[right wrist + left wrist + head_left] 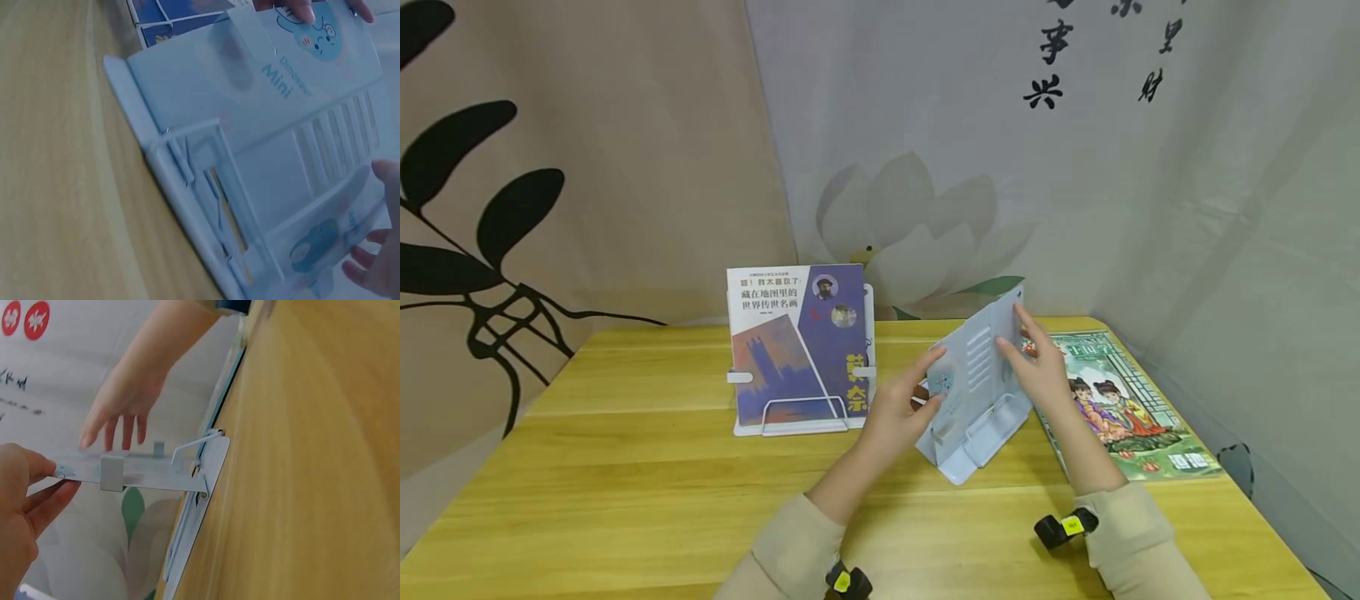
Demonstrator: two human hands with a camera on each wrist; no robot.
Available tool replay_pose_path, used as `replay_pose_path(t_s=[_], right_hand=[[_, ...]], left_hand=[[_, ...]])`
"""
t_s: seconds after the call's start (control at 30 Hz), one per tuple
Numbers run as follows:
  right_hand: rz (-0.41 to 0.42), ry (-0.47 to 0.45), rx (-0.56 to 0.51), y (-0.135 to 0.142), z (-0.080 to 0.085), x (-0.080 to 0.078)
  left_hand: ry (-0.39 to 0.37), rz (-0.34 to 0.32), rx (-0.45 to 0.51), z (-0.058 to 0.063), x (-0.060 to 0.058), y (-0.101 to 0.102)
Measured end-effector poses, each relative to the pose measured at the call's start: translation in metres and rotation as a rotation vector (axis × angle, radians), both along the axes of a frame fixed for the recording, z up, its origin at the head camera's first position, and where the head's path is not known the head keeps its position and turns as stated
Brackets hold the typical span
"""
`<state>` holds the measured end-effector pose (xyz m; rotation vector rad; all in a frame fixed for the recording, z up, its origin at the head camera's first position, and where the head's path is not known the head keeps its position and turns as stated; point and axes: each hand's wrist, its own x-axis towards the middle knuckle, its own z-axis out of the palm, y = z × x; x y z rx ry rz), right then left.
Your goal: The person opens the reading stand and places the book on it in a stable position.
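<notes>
A pale blue metal book stand (977,367) with a slotted back panel, printed cartoon dinosaurs and a wire page holder (222,144) stands tilted on the table. My left hand (898,400) pinches the edge of its back panel between thumb and fingers. At the panel's opposite edge is my right hand (1041,362); in the left wrist view its fingers (128,431) hang fairly straight, close over the panel. A small clip (112,473) sits on the panel's side. The stand's base (187,215) lies along the tabletop.
Left of my hands, a purple and white book (797,342) leans on another white stand, held by side clips and a wire. A green illustrated book (1120,408) lies flat at the right of the wooden table (625,467). Printed curtains (925,108) hang behind.
</notes>
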<state>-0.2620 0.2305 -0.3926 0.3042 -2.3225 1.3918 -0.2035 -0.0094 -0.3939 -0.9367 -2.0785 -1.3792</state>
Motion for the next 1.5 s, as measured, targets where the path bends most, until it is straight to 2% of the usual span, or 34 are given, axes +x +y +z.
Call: replay_pose_path(t_s=[0.33,0.53,0.77,0.9,0.97,1.07,1.17,1.33,1.4,1.5], right_hand=[[0.147,-0.026,-0.041,-0.012,0.022,0.013],[0.258,-0.096,-0.188,-0.016,0.036,0.021],[0.286,-0.171,-0.272,-0.017,0.046,0.027],[0.315,-0.177,-0.289,-0.015,0.045,0.024],[0.342,-0.175,-0.307,-0.014,0.044,0.022],[0.393,-0.168,-0.353,-0.013,0.043,0.017],[0.434,-0.167,-0.395,-0.012,0.042,0.012],[0.474,-0.191,-0.421,-0.012,0.041,0.004],[0.482,-0.191,-0.399,-0.011,0.041,0.0],[0.494,-0.189,-0.348,-0.01,0.043,-0.006]], left_hand=[[0.115,-0.073,-0.053,0.002,0.021,0.02],[0.169,-0.115,-0.092,0.004,0.03,0.029],[0.243,-0.133,-0.155,0.005,0.034,0.034],[0.234,-0.123,-0.207,-0.001,0.031,0.03],[0.195,-0.11,-0.234,-0.005,0.027,0.026],[0.087,-0.073,-0.282,-0.012,0.019,0.019],[-0.064,-0.045,-0.32,-0.02,0.01,0.013],[-0.323,-0.039,-0.363,-0.036,-0.003,0.004],[-0.375,-0.024,-0.387,-0.042,-0.009,0.002],[-0.383,0.009,-0.419,-0.05,-0.017,0.001]])
